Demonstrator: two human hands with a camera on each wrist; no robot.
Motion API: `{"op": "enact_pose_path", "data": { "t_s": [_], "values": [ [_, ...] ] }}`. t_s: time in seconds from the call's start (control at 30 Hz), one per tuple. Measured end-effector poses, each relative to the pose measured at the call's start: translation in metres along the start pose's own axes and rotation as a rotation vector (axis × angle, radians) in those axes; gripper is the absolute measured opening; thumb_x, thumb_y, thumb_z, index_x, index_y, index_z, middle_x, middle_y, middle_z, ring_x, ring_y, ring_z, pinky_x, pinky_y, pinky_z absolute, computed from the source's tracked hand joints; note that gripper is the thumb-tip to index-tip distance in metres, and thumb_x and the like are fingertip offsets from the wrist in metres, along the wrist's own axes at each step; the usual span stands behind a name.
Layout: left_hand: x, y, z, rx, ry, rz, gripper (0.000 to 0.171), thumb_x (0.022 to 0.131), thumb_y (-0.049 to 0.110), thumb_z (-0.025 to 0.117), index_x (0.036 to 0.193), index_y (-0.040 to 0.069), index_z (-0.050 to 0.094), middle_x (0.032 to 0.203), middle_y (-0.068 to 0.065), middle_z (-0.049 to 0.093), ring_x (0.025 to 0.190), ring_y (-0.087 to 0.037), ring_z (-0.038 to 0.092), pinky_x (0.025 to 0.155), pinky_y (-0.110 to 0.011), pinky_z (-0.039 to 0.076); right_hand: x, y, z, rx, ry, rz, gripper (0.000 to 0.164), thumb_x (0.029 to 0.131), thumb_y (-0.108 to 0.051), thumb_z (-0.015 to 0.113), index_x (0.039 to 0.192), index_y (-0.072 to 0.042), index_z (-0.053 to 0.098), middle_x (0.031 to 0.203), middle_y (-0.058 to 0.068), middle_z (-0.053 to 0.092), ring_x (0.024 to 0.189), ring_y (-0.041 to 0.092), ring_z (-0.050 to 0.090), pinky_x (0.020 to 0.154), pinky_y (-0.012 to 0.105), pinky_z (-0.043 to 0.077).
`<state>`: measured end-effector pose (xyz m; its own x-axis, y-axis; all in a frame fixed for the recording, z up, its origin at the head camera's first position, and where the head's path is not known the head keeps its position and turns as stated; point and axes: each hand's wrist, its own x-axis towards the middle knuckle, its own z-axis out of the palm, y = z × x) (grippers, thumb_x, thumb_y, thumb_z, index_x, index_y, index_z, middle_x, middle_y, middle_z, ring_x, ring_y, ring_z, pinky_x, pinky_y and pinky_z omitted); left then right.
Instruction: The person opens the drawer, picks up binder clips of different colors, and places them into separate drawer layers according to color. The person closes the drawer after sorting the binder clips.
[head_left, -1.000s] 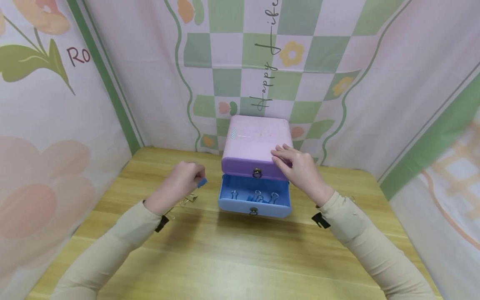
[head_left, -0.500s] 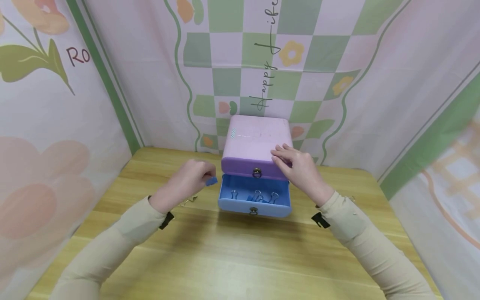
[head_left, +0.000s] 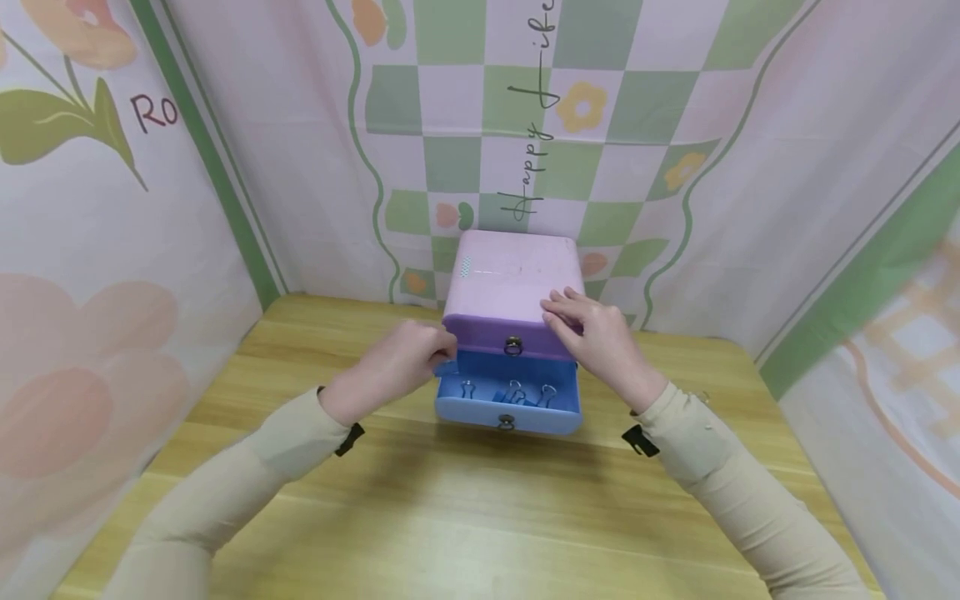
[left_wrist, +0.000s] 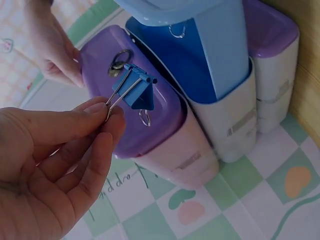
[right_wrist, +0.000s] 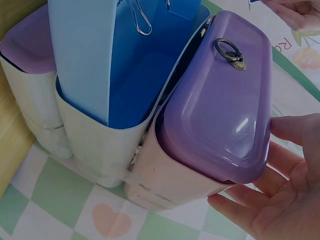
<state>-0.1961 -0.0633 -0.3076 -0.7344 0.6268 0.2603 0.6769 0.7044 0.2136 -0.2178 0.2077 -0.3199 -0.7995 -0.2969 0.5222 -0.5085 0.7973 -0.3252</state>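
Note:
My left hand (head_left: 397, 362) pinches a blue binder clip (left_wrist: 135, 90) by its wire handle, with the clip's body pointing away from the fingertips. It is at the left side of a pulled-out blue drawer (head_left: 457, 407). Several clips with wire handles (head_left: 515, 389) lie inside that drawer. Above it, a purple drawer (head_left: 480, 335) with a ring pull is closed in the pink-topped drawer box (head_left: 517, 275). Fingers extended, my right hand (head_left: 600, 337) rests on the box's upper right front corner; in the right wrist view its fingers touch the box's side.
Another purple drawer front (left_wrist: 272, 30) sits below the blue one. The box stands on a wooden table (head_left: 480, 517) against a checked fabric backdrop (head_left: 450, 100). A small gold wire item (head_left: 702, 397) lies beside the right forearm.
My left hand has moved right with the blue binder clip, from over the table to the open drawer's left edge. The right hand has stayed at the box corner.

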Motion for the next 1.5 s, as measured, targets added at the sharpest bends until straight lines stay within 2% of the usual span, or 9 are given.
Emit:
{"op": "enact_pose_path", "data": {
  "t_s": [0.37,0.57,0.77,1.03,1.17,1.3,1.4,1.5],
  "values": [
    [0.014,0.0,0.013,0.048,-0.042,0.089,0.009,0.081,0.004,0.06,0.08,0.011,0.066,0.081,0.003,0.065,0.075,-0.007,0.059,0.067,-0.017,0.049,0.0,0.001,0.001,0.007,-0.002,0.0,0.029,0.085,-0.031,0.057,0.106,-0.012,0.066,0.114,0.01,0.06,0.113,0.027,0.051,0.094,0.044,0.041],
    [0.018,-0.003,0.021,0.044,-0.061,0.106,0.008,0.081,0.005,0.061,0.078,0.009,0.067,0.079,0.001,0.065,0.074,-0.007,0.059,0.065,-0.016,0.049,0.001,0.001,0.001,0.002,0.001,0.004,0.029,0.085,-0.03,0.058,0.106,-0.012,0.066,0.115,0.008,0.06,0.113,0.026,0.051,0.094,0.043,0.041],
    [0.019,-0.006,0.027,0.092,-0.065,0.108,0.008,0.082,0.006,0.06,0.079,0.009,0.067,0.08,0.001,0.065,0.074,-0.007,0.059,0.064,-0.015,0.048,0.0,0.001,0.001,-0.006,0.002,-0.003,0.029,0.085,-0.031,0.058,0.107,-0.012,0.065,0.115,0.008,0.06,0.113,0.025,0.051,0.094,0.043,0.041],
    [0.022,-0.009,0.033,0.104,-0.055,0.138,0.011,0.081,0.003,0.059,0.073,0.008,0.064,0.074,0.002,0.061,0.067,-0.007,0.052,0.061,-0.017,0.045,-0.001,0.0,0.001,-0.002,0.004,-0.001,0.029,0.085,-0.03,0.058,0.107,-0.012,0.065,0.115,0.008,0.06,0.114,0.026,0.051,0.093,0.043,0.042],
    [0.024,-0.01,0.035,0.091,-0.068,0.165,0.018,0.08,-0.001,0.057,0.065,0.009,0.06,0.066,0.004,0.054,0.062,-0.009,0.048,0.056,-0.018,0.042,0.0,0.0,0.0,0.0,0.005,-0.002,0.029,0.085,-0.03,0.058,0.106,-0.012,0.066,0.115,0.009,0.06,0.113,0.026,0.051,0.094,0.043,0.042],
    [0.028,-0.012,0.038,0.104,-0.085,0.192,0.028,0.078,-0.005,0.053,0.057,0.013,0.049,0.059,0.005,0.045,0.058,-0.009,0.044,0.053,-0.018,0.038,0.0,0.0,0.0,0.0,0.008,-0.003,0.029,0.085,-0.03,0.058,0.106,-0.012,0.066,0.114,0.008,0.06,0.113,0.026,0.051,0.094,0.043,0.042],
    [0.031,-0.013,0.04,0.124,-0.093,0.202,0.034,0.077,-0.007,0.051,0.055,0.016,0.039,0.057,0.005,0.041,0.056,-0.009,0.042,0.052,-0.018,0.036,0.0,0.0,0.001,0.002,0.01,-0.006,0.029,0.085,-0.03,0.058,0.106,-0.012,0.066,0.114,0.009,0.06,0.113,0.027,0.051,0.094,0.043,0.042],
    [0.033,-0.013,0.041,0.135,-0.101,0.211,0.037,0.077,-0.008,0.049,0.054,0.017,0.036,0.056,0.005,0.039,0.054,-0.008,0.041,0.05,-0.018,0.035,0.0,0.0,0.001,0.002,0.008,-0.009,0.029,0.085,-0.03,0.058,0.106,-0.012,0.066,0.114,0.009,0.06,0.113,0.027,0.051,0.093,0.044,0.042]
  ]
}}
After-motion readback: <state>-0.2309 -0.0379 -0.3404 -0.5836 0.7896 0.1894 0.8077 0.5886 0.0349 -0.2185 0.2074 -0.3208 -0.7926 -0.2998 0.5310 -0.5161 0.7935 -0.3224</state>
